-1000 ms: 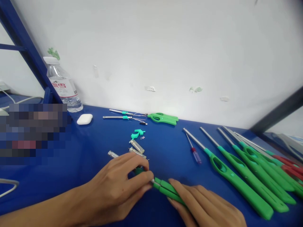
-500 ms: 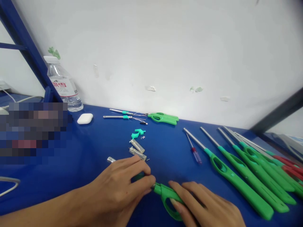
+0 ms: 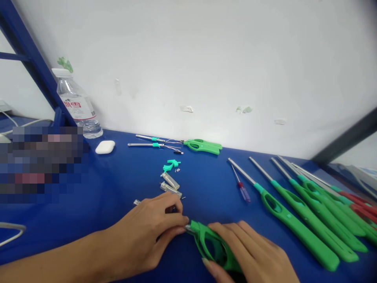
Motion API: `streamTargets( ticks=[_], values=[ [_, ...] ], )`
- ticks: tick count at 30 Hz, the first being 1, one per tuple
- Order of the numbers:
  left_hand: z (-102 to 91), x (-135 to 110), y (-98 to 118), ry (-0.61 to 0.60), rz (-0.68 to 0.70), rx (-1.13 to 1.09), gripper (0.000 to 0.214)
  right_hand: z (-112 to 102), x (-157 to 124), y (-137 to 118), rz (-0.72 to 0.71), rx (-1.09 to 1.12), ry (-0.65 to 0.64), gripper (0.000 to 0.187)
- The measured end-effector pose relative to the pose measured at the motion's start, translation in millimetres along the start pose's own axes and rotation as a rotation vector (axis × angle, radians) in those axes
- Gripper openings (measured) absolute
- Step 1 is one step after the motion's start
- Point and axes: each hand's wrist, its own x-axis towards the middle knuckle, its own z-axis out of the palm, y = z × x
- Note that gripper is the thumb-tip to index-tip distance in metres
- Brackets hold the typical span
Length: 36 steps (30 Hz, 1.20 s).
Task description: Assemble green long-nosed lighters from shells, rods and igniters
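My right hand (image 3: pixel 250 251) grips the green handle of a long-nosed gas lighter (image 3: pixel 203 236), its fingers over the top and the thumb beneath by the trigger loop. My left hand (image 3: pixel 150 228) is closed in a pinch at the lighter's front end, where a bit of bare metal (image 3: pixel 188 227) shows between the fingertips and the green shell. A silver tube tip (image 3: pixel 136 202) sticks out behind the left knuckles; the rest of the tube is hidden. Just beyond the left hand lie two clear fuel tanks (image 3: pixel 171 189), turquoise plastic pieces (image 3: pixel 171 165) and tiny metal parts.
Several whole green lighters (image 3: pixel 300 232) and red ones (image 3: pixel 357 206) lie at the right, beside a screwdriver (image 3: pixel 244 192). Metal tubes with wires (image 3: pixel 145 145) and green shell halves (image 3: pixel 203 146) rest along the wall. A water bottle (image 3: pixel 77 106) and white case (image 3: pixel 105 147) stand left.
The green handle has turned in my right hand, so its loop faces up more and its inside shows. My left hand has shifted slightly, covering more of the silver tube.
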Motion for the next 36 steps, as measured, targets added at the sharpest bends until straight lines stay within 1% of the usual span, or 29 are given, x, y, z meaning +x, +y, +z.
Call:
streamTargets(
  ticks=[5, 9, 16, 19, 29, 36],
  values=[
    [-2.3, 0.0, 0.4, -0.013, 0.001, 0.015, 0.029, -2.0, -1.8, 2.9, -0.001, -0.012, -0.008, 0.039],
    [-3.3, -0.9, 1.2, -0.033, 0.006, 0.038, 0.027, -0.5, -3.5, 3.2, 0.003, -0.020, -0.012, 0.038],
    [-2.8, 0.1, -2.0, -0.001, -0.017, -0.006, 0.027, 5.8, -4.8, 5.3, -0.027, -0.099, 0.042, 0.040],
    [-4.6, 1.0, -1.7, 0.004, -0.029, -0.007, 0.026, 6.7, -5.4, 4.8, -0.014, -0.107, 0.036, 0.040],
    [-1.6, 0.2, -2.3, -0.042, 0.011, 0.053, 0.024, 7.4, -6.8, 7.1, -0.043, -0.121, 0.025, 0.041],
    [0.8, -2.4, -2.4, -0.055, 0.086, 0.196, 0.028, 6.7, -8.1, 6.5, -0.044, -0.117, 0.016, 0.040]
  ],
)
